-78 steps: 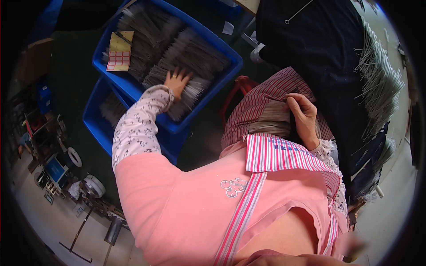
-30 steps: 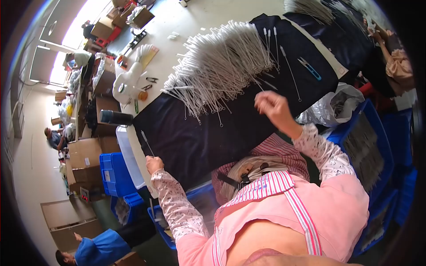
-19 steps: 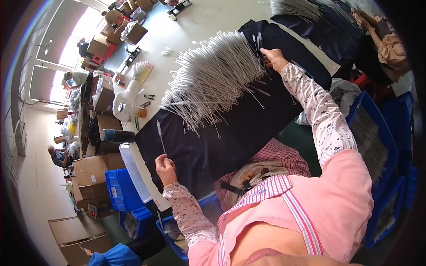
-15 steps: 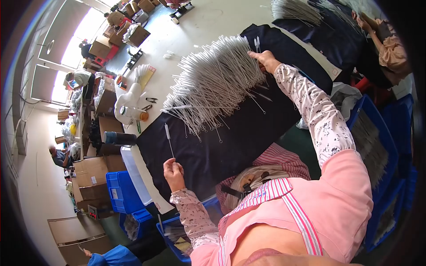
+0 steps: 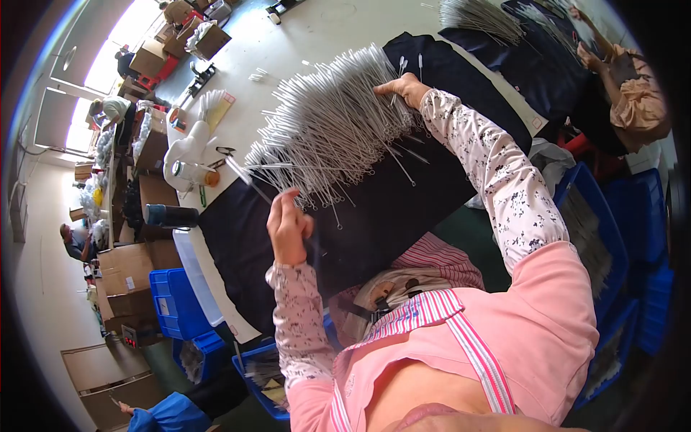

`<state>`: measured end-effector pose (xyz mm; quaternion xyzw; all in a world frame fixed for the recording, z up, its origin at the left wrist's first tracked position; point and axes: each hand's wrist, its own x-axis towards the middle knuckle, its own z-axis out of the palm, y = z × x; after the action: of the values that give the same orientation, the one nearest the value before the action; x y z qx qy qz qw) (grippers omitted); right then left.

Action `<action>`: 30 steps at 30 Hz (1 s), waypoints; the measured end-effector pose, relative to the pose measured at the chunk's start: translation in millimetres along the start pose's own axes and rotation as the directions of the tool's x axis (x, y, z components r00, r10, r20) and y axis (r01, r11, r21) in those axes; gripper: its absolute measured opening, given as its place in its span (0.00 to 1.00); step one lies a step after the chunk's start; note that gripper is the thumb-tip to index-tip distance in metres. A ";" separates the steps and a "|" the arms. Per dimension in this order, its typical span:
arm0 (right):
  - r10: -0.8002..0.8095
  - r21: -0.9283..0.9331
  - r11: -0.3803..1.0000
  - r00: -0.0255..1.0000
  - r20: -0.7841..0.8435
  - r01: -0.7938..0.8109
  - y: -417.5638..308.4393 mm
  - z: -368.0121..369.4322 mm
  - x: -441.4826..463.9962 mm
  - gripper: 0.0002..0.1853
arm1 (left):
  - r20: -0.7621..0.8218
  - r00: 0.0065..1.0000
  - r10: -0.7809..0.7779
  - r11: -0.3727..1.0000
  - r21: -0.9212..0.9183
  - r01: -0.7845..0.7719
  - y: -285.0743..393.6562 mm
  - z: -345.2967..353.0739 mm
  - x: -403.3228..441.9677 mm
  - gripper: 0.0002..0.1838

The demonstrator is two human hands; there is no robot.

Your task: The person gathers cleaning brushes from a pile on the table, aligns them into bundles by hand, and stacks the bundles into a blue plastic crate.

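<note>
My left hand (image 5: 288, 227) is closed in a pinch on the thin wire stem of a straw brush (image 5: 238, 171). Its white bristle end points up and away to the left and looks blurred. A large pile of similar straw brushes (image 5: 331, 122), with looped wire ends towards me, lies on a dark cloth (image 5: 266, 266). At the pile's right end, my right hand (image 5: 408, 90) rests against the brushes, its fingers curled and partly hidden among them. I cannot make out what is in those fingers.
A jar (image 5: 194, 173), a dark bottle (image 5: 171, 216) and black clippers (image 5: 225, 151) stand or lie to the left. Blue bins (image 5: 176, 302) flank the table. Another person (image 5: 637, 93) sits at the right by more brushes (image 5: 481, 20).
My left hand has risen towards the pile, and the brush in it now tilts left. My right hand stays at the pile's right end. The whole view has shifted slightly.
</note>
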<state>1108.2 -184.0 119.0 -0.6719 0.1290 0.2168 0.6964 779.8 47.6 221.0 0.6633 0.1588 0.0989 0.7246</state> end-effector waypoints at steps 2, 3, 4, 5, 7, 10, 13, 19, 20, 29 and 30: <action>-0.090 -0.171 0.982 0.993 -0.070 0.077 -1.9 4.6 2.9 0.31 | 0.105 0.992 -0.066 0.997 -0.025 0.069 9.0 36.7 16.3 0.20; -0.138 -0.257 0.960 0.986 -0.097 0.109 -2.1 5.1 3.2 0.31 | 0.139 0.984 -0.115 0.993 0.001 0.116 10.8 53.9 25.7 0.22; -0.117 -0.226 0.966 0.992 0.048 0.125 -6.9 2.3 -7.3 0.32 | 0.178 0.976 -0.125 0.992 0.002 0.127 7.1 67.4 39.1 0.22; -0.158 -0.291 0.942 0.985 0.067 0.171 -6.2 2.9 -8.7 0.32 | 0.218 0.967 -0.131 0.991 0.003 0.134 2.9 79.8 54.1 0.22; -0.238 -0.413 0.871 0.964 0.116 0.265 -7.2 6.6 -9.0 0.33 | 0.287 0.958 -0.021 0.998 0.062 0.003 -18.4 99.8 88.3 0.23; -0.203 -0.415 0.887 0.978 0.043 0.202 -11.0 8.8 -16.4 0.38 | 0.353 0.918 0.181 0.911 0.291 -0.291 -12.1 138.0 109.8 0.22; -0.119 -0.218 0.967 0.991 0.068 0.131 -7.4 12.9 -3.6 0.33 | 0.517 0.737 0.435 0.348 0.658 -0.667 -35.5 147.8 146.9 0.21; -0.072 -0.066 0.995 0.991 0.113 0.080 -17.5 0.3 -14.6 0.15 | 0.603 0.616 0.507 0.220 0.600 -0.769 -75.7 131.0 182.2 0.14; 0.011 0.020 1.000 0.990 0.140 -0.014 -25.6 -1.5 -26.1 0.13 | 0.601 0.636 0.485 0.219 0.620 -0.753 -71.6 130.1 178.0 0.14; 0.001 0.189 0.980 0.949 0.317 -0.065 -27.1 -2.2 -31.2 0.16 | 0.551 0.648 0.526 0.143 0.694 -0.706 -76.9 138.1 164.3 0.18; 0.011 0.172 0.982 0.940 0.341 -0.074 -30.7 -0.6 -35.3 0.16 | 0.539 0.651 0.534 0.139 0.704 -0.697 -77.7 138.6 162.9 0.18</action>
<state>1092.0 -189.3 162.6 -0.5549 0.0412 0.3315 0.7620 976.2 -31.4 137.5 0.9419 -0.1595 0.2375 0.1762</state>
